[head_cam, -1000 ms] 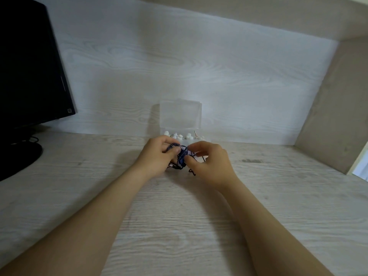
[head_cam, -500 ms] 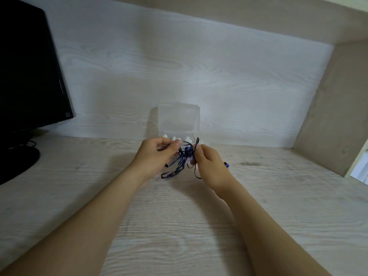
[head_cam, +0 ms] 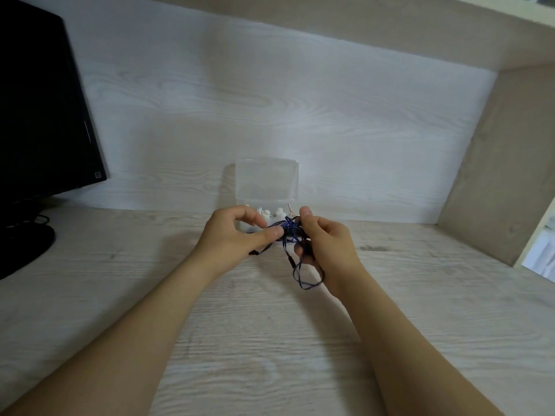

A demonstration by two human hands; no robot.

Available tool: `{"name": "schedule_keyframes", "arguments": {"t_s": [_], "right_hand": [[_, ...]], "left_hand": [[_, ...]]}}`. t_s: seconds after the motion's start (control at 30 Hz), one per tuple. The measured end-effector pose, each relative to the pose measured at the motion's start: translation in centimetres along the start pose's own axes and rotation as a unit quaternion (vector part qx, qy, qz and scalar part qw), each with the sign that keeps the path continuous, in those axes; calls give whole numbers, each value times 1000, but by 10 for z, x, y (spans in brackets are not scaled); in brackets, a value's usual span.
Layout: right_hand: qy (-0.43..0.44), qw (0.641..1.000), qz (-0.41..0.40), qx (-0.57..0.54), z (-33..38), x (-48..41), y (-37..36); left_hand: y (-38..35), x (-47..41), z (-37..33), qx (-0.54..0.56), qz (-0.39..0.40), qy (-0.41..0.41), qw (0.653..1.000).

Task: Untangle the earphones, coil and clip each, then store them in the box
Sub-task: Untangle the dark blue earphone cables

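Our left hand (head_cam: 237, 235) and right hand (head_cam: 329, 246) both pinched the tangled dark-blue earphones (head_cam: 290, 232), thin cord loops dangling above the pale wood-grain bench (head_cam: 270, 340); the clear plastic box (head_cam: 266, 181) stood open just behind.

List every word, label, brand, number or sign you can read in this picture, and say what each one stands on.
No text here can be read.
A small square mark sits on the lower corner of the black monitor: too small and blurred to read.
On the clear plastic box and the dark blue earphones no print shows.
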State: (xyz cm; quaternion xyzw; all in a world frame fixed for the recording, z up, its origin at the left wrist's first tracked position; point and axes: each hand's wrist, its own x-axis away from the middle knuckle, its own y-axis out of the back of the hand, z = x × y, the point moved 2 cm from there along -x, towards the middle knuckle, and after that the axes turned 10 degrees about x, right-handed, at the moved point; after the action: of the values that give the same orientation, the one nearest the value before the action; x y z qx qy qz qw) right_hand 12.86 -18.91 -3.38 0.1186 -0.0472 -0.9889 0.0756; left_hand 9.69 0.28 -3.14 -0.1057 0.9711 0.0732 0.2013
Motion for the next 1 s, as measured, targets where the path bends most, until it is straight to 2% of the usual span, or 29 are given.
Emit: {"name": "schedule_keyframes", "arguments": {"t_s": [0.13, 0.37, 0.43, 0.53, 0.63, 0.77, 1.0], "right_hand": [[6, 999, 29, -38, -1, -1, 0], [19, 999, 33, -14, -2, -2, -3], [-2, 1000, 25, -18, -1, -3, -4], [-29, 999, -6, -43, -3, -6, -5], [-23, 998, -23, -59, -5, -7, -4], [-7, 999, -13, -40, -4, -4, -3], [-12, 998, -10, -56, -1, -3, -3]], "left_hand": [[-7, -1, 1, 14, 31, 17, 999], [-8, -1, 4, 15, 55, 2, 998], [-8, -4, 7, 4, 38, -1, 999], [-7, -7, 9, 70, 3, 36, 997], [-4, -8, 11, 139, -33, 84, 986], [0, -6, 10, 165, -63, 96, 980], [-7, 3, 0, 104, 33, 68, 992]]}}
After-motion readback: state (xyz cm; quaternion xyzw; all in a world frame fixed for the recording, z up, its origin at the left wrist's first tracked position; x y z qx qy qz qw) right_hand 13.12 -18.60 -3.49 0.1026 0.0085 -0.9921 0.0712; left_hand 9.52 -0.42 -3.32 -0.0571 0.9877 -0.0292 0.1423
